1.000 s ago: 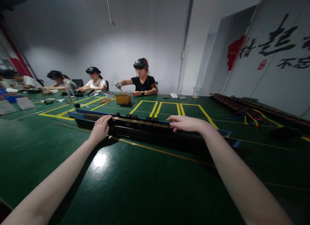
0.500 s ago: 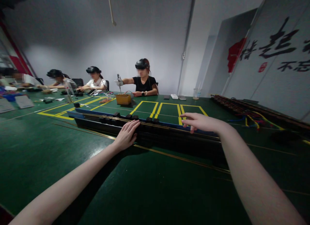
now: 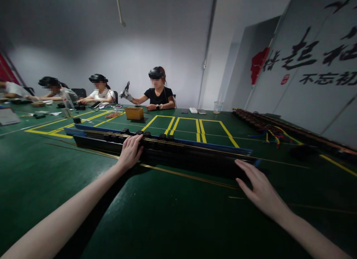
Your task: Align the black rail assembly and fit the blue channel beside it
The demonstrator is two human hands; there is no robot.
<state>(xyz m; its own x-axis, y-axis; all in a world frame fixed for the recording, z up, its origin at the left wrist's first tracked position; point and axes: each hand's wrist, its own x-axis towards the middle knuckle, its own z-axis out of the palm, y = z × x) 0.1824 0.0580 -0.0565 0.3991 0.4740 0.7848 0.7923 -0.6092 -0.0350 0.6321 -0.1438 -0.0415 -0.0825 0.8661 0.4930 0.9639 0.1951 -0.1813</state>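
A long black trough with blue edges (image 3: pixel 195 158) lies across the green table, with small black blocks (image 3: pixel 143 134) along its top. Thin brass-coloured rods (image 3: pixel 178 143) run lengthwise over it. My left hand (image 3: pixel 130 151) rests on the near wall, its fingers stretched over the top edge and its thumb on the near side. Near the trough's right end is my right hand (image 3: pixel 255 182), open and holding nothing; its fingertips come close to the near wall, and I cannot tell whether they touch. More thin rods (image 3: pixel 173 171) lie on the table along the near side.
Across the green table (image 3: pixel 167 221), a person (image 3: pixel 157 91) in a black top raises a gloved hand behind a yellow box (image 3: pixel 134 113). Other people sit farther left. Dark strips with coloured wires (image 3: pixel 273 134) lie at the right; a plastic cup (image 3: pixel 217 107) stands at the back.
My right hand has moved from above the trough's far side to the right and down, towards its near right end. My left hand stays on the trough. The view has turned slightly right.
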